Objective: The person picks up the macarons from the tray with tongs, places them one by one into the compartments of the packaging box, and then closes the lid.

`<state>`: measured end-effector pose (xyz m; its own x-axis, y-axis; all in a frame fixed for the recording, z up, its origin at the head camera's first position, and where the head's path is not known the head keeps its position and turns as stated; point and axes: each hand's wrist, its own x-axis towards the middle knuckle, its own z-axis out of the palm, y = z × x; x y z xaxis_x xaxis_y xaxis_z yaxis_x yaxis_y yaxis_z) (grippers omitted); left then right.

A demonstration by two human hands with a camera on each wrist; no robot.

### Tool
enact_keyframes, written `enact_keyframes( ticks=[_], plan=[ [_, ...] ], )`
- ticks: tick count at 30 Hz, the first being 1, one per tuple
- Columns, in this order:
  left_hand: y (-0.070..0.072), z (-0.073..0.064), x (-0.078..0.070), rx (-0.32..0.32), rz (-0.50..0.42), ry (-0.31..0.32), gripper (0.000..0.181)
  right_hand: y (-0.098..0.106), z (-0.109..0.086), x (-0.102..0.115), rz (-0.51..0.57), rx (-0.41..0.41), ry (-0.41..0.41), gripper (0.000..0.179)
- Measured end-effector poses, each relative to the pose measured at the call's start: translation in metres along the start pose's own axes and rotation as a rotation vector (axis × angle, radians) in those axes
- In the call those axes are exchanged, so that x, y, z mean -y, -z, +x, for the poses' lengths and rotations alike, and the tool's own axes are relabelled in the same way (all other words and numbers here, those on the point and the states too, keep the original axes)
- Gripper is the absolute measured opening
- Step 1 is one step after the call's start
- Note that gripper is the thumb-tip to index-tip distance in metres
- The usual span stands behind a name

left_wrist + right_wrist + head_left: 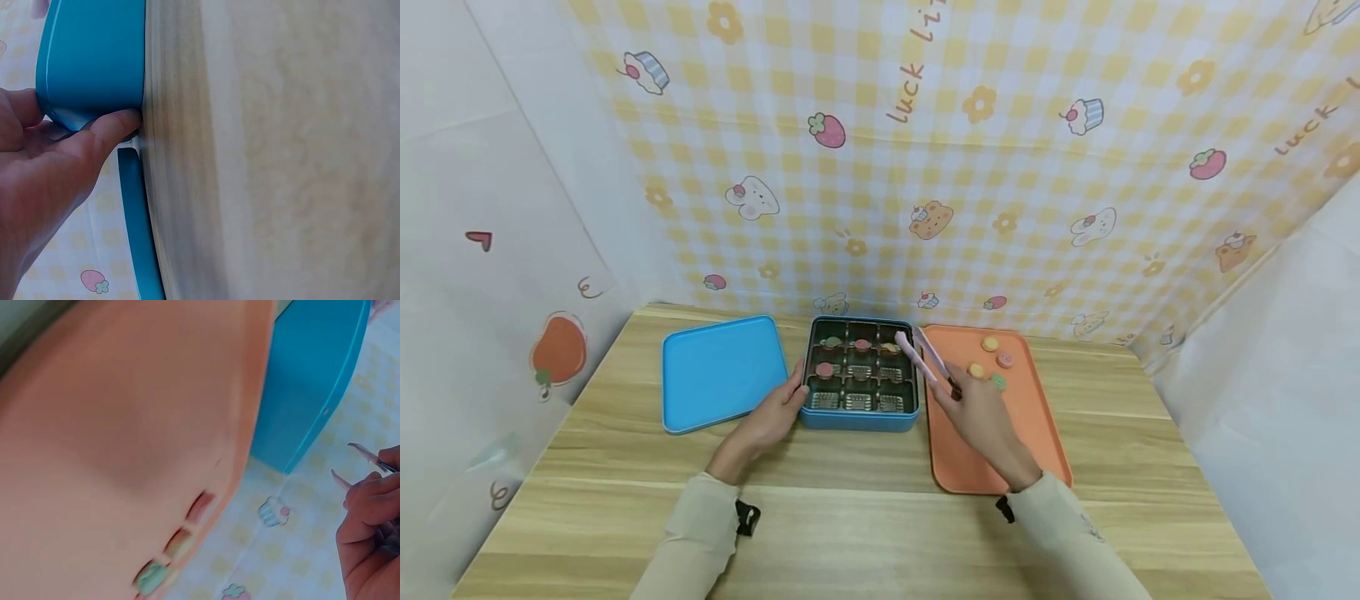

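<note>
A blue box (859,421) with a dark divided insert stands mid-table, holding a green macaron (831,342), a yellow one (890,347) and two pink ones, at the back (862,344) and at the left (824,370). My left hand (778,412) grips its front left corner, with the thumb (115,128) low against the wall. Pale pink tongs (917,358) are held in my right hand (981,417), above the orange tray's left side. Their tips are spread apart at the box's right rim, one close to the yellow macaron, with nothing between them.
An orange tray (1000,458) lies right of the box with several macarons, including a green one (150,577) and a pink one (1004,359). The blue lid (722,375) lies to the left. A patterned cloth (880,167) hangs behind the table.
</note>
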<state>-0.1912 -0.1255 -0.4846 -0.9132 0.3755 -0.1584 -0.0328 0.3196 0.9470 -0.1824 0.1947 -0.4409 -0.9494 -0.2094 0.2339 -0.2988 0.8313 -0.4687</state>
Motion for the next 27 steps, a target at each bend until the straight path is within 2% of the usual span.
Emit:
enact_keyframes(
  ticks=[6,9,16,19,22,25,27],
  plan=[
    [-0.001,0.001,0.003,-0.01,0.001,-0.004,0.058,0.006,-0.009,-0.02,-0.064,-0.017,0.005,0.02],
    [-0.001,0.001,0.004,-0.012,0.005,-0.003,0.058,0.009,-0.014,-0.029,-0.059,-0.016,-0.011,0.017],
    [-0.002,0.001,0.005,0.022,0.0,-0.002,0.058,0.012,-0.026,-0.053,-0.086,-0.019,-0.021,0.019],
    [-0.001,0.003,0.004,0.007,0.012,-0.001,0.059,0.014,-0.029,-0.059,-0.102,-0.03,-0.022,0.027],
    [0.0,0.004,0.004,-0.005,0.021,-0.009,0.059,0.015,-0.032,-0.063,-0.112,-0.025,-0.03,0.028],
    [0.001,0.003,0.004,0.004,0.008,-0.003,0.058,0.015,-0.035,-0.066,-0.126,0.004,-0.04,0.027],
    [0.002,0.003,0.004,0.011,0.004,-0.005,0.058,0.014,-0.036,-0.068,-0.135,0.016,-0.053,0.032]
  ],
)
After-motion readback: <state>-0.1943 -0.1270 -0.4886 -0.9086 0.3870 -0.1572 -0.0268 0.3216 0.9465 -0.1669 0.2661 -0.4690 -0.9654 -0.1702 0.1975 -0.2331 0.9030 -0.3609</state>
